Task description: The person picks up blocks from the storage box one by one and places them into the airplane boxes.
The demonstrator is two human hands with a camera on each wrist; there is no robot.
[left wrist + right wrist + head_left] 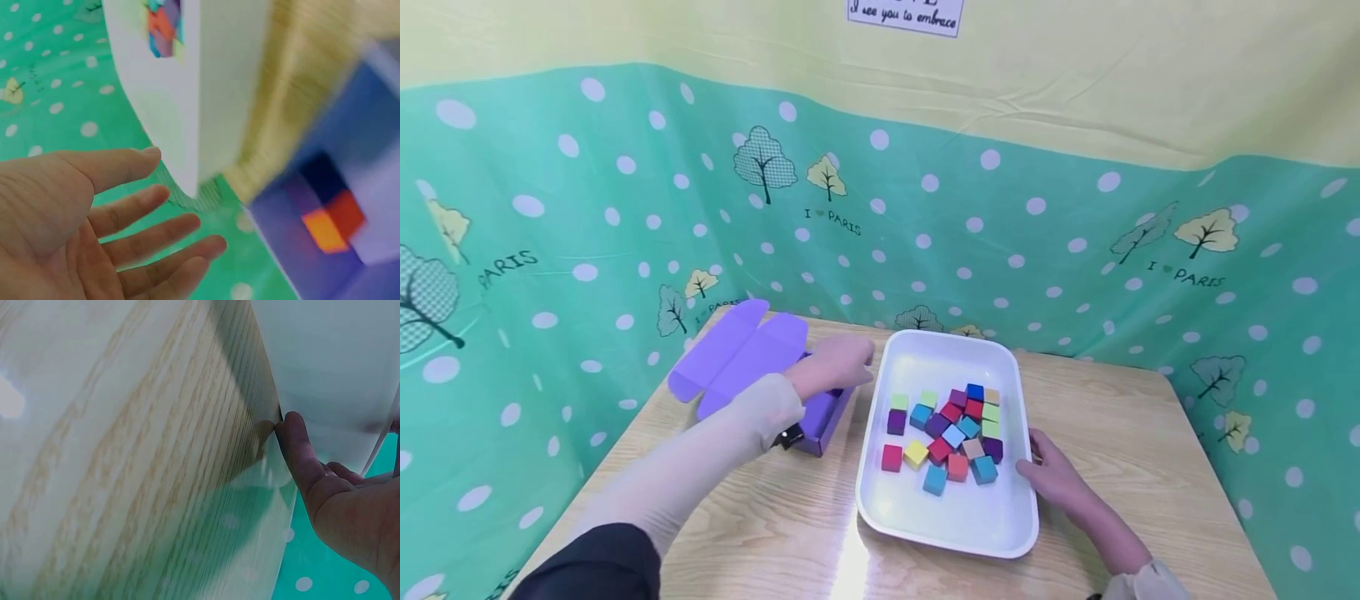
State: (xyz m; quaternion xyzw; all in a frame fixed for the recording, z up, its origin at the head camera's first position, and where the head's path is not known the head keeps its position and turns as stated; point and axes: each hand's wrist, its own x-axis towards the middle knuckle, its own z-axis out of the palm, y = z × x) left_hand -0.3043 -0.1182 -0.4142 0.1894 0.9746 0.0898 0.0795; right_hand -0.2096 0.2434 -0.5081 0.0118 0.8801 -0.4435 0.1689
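My left hand (pixel 835 364) hovers between a purple box (pixel 831 432) and a white tray (pixel 917 518). In the left wrist view, this hand (pixel 125 231) has its fingers spread and holds nothing. An orange block (pixel 325 231), a red block (pixel 346 212) and a dark block (pixel 324 178) sit inside the box, somewhat blurred. Many coloured cubes, such as a yellow cube (pixel 916 453), lie in the tray. My right hand (pixel 1060 475) grips the tray's right side, thumb at the rim. Its fingers (pixel 299 447) touch the outer wall in the right wrist view.
The box's purple lid (pixel 752 358) is folded back towards the left rear. All of this stands on a wooden table (pixel 1120 425). A green and yellow printed curtain (pixel 880 192) hangs behind the table and along both sides.
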